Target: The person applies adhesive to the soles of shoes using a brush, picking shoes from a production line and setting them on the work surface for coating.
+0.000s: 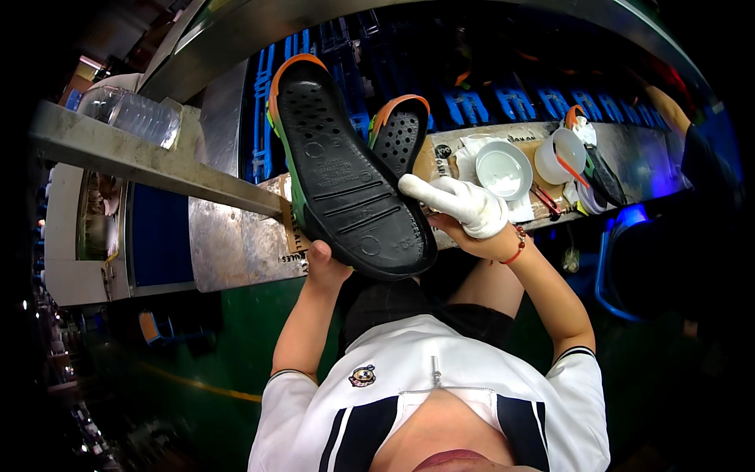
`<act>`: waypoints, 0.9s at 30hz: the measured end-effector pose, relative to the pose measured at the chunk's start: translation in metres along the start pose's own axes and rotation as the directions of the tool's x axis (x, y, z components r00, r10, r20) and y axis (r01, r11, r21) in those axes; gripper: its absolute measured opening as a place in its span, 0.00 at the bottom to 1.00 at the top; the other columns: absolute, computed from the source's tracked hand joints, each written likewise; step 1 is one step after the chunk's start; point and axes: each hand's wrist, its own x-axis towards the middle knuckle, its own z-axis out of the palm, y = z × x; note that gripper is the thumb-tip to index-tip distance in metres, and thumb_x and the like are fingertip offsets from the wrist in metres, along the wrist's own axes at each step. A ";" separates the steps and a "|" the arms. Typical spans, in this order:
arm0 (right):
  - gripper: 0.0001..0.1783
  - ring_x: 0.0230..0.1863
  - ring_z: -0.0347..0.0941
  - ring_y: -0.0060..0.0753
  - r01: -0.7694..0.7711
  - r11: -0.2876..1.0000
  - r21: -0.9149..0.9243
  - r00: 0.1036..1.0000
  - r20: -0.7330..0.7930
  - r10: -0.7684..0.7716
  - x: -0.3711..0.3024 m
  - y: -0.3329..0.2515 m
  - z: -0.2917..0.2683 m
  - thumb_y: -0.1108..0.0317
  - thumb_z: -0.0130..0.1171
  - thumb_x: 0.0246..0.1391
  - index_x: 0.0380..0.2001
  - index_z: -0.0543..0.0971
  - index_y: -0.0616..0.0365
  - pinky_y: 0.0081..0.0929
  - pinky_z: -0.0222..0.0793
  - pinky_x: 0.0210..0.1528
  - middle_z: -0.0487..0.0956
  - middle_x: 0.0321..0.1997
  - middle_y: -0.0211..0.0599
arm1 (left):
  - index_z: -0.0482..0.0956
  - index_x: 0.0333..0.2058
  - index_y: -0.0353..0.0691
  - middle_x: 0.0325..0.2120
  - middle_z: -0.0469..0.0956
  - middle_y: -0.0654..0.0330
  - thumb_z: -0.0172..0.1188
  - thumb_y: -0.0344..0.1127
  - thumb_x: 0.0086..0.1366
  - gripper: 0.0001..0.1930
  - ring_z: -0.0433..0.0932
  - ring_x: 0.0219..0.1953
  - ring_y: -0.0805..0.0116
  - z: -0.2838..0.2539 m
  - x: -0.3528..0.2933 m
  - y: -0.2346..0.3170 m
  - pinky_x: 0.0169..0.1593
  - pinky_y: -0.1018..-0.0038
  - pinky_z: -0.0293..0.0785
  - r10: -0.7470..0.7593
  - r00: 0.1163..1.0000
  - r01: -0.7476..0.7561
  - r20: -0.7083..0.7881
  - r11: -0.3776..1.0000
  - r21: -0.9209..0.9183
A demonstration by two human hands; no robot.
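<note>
My left hand [327, 266] grips a black shoe sole [340, 177] at its heel end, tilted up above the bench. The sole has a green and orange rim, round holes toward the toe and grooves across the middle. A second shoe sole [402, 130] of the same kind stands behind it, its lower part hidden. My right hand [472, 211] wears a white glove over the fingers and a red bracelet at the wrist. One gloved finger stretches out to the right edge of the held sole; the other fingers look bent, with nothing visible in them.
On the bench [228, 244] to the right are a white bowl [503, 171] on paper, a translucent cup [557, 157] with an orange-red stick, and another sole [604, 175]. A conveyor with blue holders [464, 106] runs behind. A metal bar [157, 157] crosses at left.
</note>
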 end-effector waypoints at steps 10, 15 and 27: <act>0.33 0.31 0.73 0.42 0.083 0.995 -0.048 0.996 -0.037 -0.085 -0.019 -0.015 0.006 0.74 0.62 0.45 0.58 0.71 0.48 0.32 0.68 0.32 0.76 0.35 0.36 | 0.57 0.60 0.35 0.53 0.68 0.56 0.71 0.43 0.50 0.43 0.71 0.54 0.62 -0.017 0.012 -0.002 0.56 0.64 0.70 0.081 0.985 -0.072 -0.152 0.995 0.064; 0.30 0.32 0.74 0.44 0.036 0.973 -0.227 0.995 -0.080 -0.056 -0.015 -0.027 0.010 0.74 0.63 0.44 0.55 0.74 0.49 0.33 0.69 0.32 0.77 0.36 0.37 | 0.49 0.63 0.37 0.56 0.65 0.56 0.71 0.41 0.50 0.48 0.65 0.59 0.63 -0.008 0.012 -0.004 0.62 0.65 0.63 0.107 0.987 -0.101 -0.124 0.994 0.052; 0.11 0.44 0.72 0.33 -0.242 0.946 0.215 0.900 -0.313 0.302 -0.064 -0.008 0.016 0.81 0.52 0.55 0.41 0.78 0.66 0.27 0.65 0.49 0.77 0.42 0.39 | 0.60 0.61 0.37 0.55 0.69 0.58 0.63 0.54 0.57 0.39 0.68 0.57 0.65 -0.041 -0.012 -0.016 0.60 0.65 0.64 -0.076 0.989 0.096 0.129 0.983 -0.154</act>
